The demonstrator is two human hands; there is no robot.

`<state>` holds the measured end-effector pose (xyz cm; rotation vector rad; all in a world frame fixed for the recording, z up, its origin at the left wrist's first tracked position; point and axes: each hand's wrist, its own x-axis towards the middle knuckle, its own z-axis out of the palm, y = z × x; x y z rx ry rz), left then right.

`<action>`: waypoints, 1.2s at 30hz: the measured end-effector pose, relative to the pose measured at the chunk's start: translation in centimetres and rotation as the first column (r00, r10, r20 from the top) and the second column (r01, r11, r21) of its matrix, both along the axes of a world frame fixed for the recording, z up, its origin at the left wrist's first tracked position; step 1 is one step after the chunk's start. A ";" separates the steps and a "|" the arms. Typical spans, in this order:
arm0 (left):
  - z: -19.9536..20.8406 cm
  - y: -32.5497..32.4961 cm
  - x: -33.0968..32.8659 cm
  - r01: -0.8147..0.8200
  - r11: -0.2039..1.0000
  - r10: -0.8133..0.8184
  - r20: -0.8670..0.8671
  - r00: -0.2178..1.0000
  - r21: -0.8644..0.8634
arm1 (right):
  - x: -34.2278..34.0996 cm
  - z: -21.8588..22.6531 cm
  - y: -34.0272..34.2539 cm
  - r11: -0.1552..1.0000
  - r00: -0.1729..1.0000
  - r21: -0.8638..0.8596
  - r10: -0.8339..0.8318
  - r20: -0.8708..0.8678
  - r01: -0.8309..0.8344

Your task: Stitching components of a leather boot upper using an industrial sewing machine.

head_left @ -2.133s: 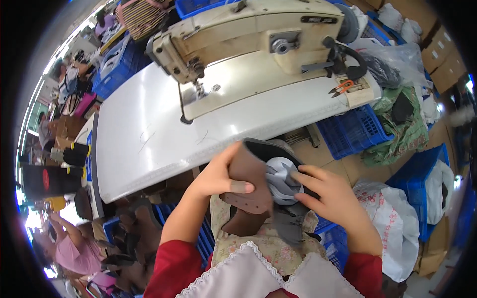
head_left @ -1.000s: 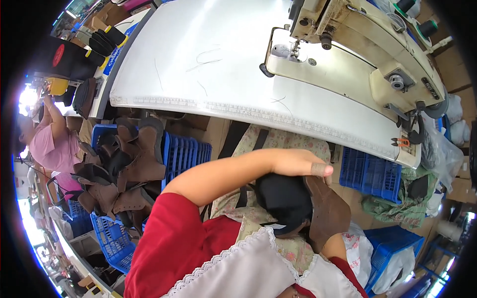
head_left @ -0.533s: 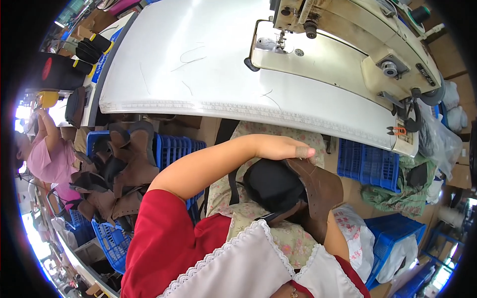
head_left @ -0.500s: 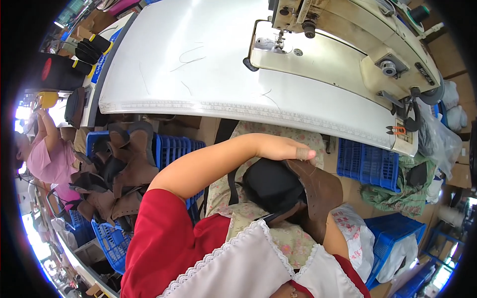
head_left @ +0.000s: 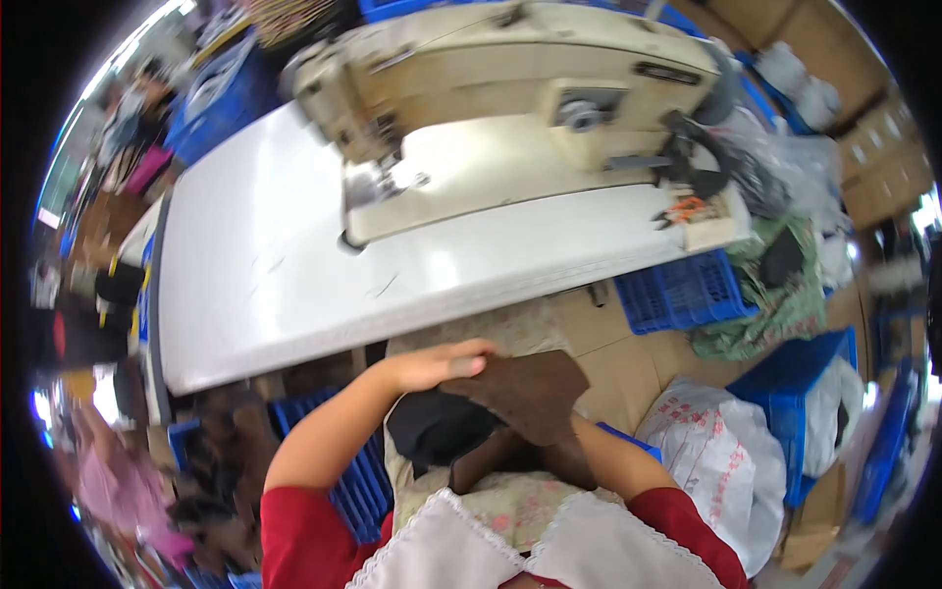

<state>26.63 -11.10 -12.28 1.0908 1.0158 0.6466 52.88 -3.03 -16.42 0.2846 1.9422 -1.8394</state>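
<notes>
Over my lap is a brown leather boot upper (head_left: 535,388) with a rounded black lining (head_left: 442,428) on its left side. My left hand (head_left: 437,365) lies along the top edge of the upper, closed on it, with a tan band round the thumb. Coming in from the right, my right forearm (head_left: 618,456) runs behind the brown leather. That leather hides my right hand and its fingers. A floral apron (head_left: 500,506) covers my lap beneath the upper.
Ahead stands a cream sewing machine (head_left: 510,108) on a white table (head_left: 245,285). Orange-handled snips (head_left: 687,211) lie at its right end. A blue crate (head_left: 677,292), a green sack (head_left: 775,314) and a white bag (head_left: 711,456) are to the right. More brown uppers (head_left: 231,471) and a person in pink (head_left: 123,481) are at left.
The view has turned right, so the machine and table appear shifted left. My hands and the boot upper sit further left in the picture, the left hand still on its top edge.
</notes>
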 end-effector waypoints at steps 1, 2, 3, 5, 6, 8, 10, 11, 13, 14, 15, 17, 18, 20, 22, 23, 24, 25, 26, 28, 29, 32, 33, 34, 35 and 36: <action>1.5 0.9 0.5 0.002 1.000 -0.002 0.016 1.000 -0.015 | 0.9 0.2 1.2 0.999 0.999 0.025 -0.031 0.010 0.031; 1.4 1.5 0.2 0.106 0.992 -0.103 0.054 0.993 -0.071 | 1.5 0.5 1.6 0.998 0.999 0.040 -0.039 0.009 0.038; 2.0 2.4 0.6 0.163 0.983 -0.162 0.025 0.987 -0.081 | 2.1 0.6 2.4 0.997 0.998 0.056 -0.058 0.015 0.057; 2.8 3.8 1.1 0.243 0.963 -0.245 0.000 0.970 -0.118 | 3.1 1.0 3.8 0.993 0.997 0.084 -0.081 0.022 0.079; 2.8 4.2 1.2 0.268 0.952 -0.269 0.010 0.963 -0.149 | 3.6 1.0 4.4 0.992 0.996 0.092 -0.084 0.027 0.081; 2.7 5.4 1.3 0.313 0.924 -0.324 -0.014 0.946 -0.219 | 4.4 0.9 5.8 0.991 0.996 0.107 -0.084 0.042 0.079; 3.3 5.3 0.6 0.307 0.936 -0.300 0.064 0.952 -0.173 | 4.2 2.0 7.0 0.990 0.998 0.133 -0.052 0.032 0.047; 4.7 5.0 0.2 0.223 0.954 -0.212 0.073 0.974 -0.199 | 5.3 4.1 9.2 0.993 0.992 0.003 -0.117 -0.044 0.117; 5.6 4.8 -2.2 0.135 0.983 -0.127 0.072 0.989 -0.127 | 9.6 7.6 15.9 0.946 0.929 -0.067 -0.324 -0.178 0.317; 5.7 4.4 -3.5 0.053 0.996 -0.046 0.102 0.994 -0.067 | 10.3 10.7 19.9 0.886 0.873 -0.004 -0.458 -0.167 0.464; 5.0 3.3 -4.8 -0.114 0.989 0.127 0.143 0.982 -0.093 | 9.6 12.2 23.9 0.800 0.776 0.025 -0.574 -0.264 0.600; 4.9 5.2 -3.9 -0.170 0.977 0.200 0.265 0.943 -0.133 | 11.0 10.6 33.2 0.296 0.420 0.342 -0.823 -0.382 0.892; 5.1 5.2 -4.1 -0.265 0.944 0.320 0.348 0.881 -0.196 | 9.5 10.1 36.7 0.033 0.190 0.297 -0.834 -0.518 0.954; 4.1 5.4 -4.5 -0.282 0.938 0.338 0.345 0.876 -0.203 | 9.3 8.5 43.5 -0.315 0.216 0.489 -0.618 -0.756 0.813; 3.2 5.9 -4.0 -0.252 0.945 0.321 0.450 0.833 -0.208 | 10.6 7.5 48.4 -0.435 0.179 0.547 -0.643 -0.745 0.715; 3.6 5.2 -4.0 -0.290 0.934 0.354 0.438 0.826 -0.208 | 9.8 7.1 49.2 -0.426 0.216 0.618 -0.681 -0.700 0.661; 3.9 5.0 -4.0 -0.274 0.930 0.359 0.444 0.821 -0.244 | 9.0 6.7 49.6 -0.435 0.220 0.672 -0.717 -0.661 0.600; 4.1 4.9 -4.1 -0.249 0.927 0.357 0.454 0.816 -0.280 | 8.6 6.2 49.7 -0.394 0.229 0.706 -0.756 -0.613 0.588; 3.9 5.3 -4.2 -0.254 0.930 0.354 0.461 0.814 -0.267 | 9.0 5.9 50.0 -0.367 0.228 0.740 -0.792 -0.567 0.563; 3.4 4.9 -4.4 -0.200 0.937 0.329 0.530 0.782 -0.286 | 7.9 5.8 49.4 -0.332 0.273 0.749 -0.784 -0.557 0.574; 3.7 4.7 -4.3 -0.179 0.936 0.324 0.546 0.773 -0.301 | 8.1 6.0 49.0 -0.305 0.302 0.762 -0.785 -0.541 0.572; 4.2 4.8 -4.4 -0.169 0.937 0.314 0.523 0.793 -0.307 | 8.5 6.7 48.7 -0.376 0.158 0.599 -0.741 -0.653 0.707; 4.1 5.0 -4.4 -0.158 0.937 0.308 0.526 0.793 -0.311 | 8.8 6.9 48.7 -0.381 0.154 0.604 -0.745 -0.649 0.700; 4.1 5.1 -4.4 -0.156 0.943 0.297 0.530 0.794 -0.294 | 9.0 7.3 48.7 -0.397 0.130 0.587 -0.742 -0.658 0.705; 4.0 5.2 -4.5 -0.158 0.948 0.288 0.534 0.795 -0.277 | 9.1 7.6 48.5 -0.411 0.108 0.569 -0.737 -0.667 0.712; 3.8 5.2 -4.6 -0.153 0.948 0.286 0.534 0.796 -0.279 | 9.1 7.8 48.2 -0.413 0.105 0.571 -0.739 -0.665 0.709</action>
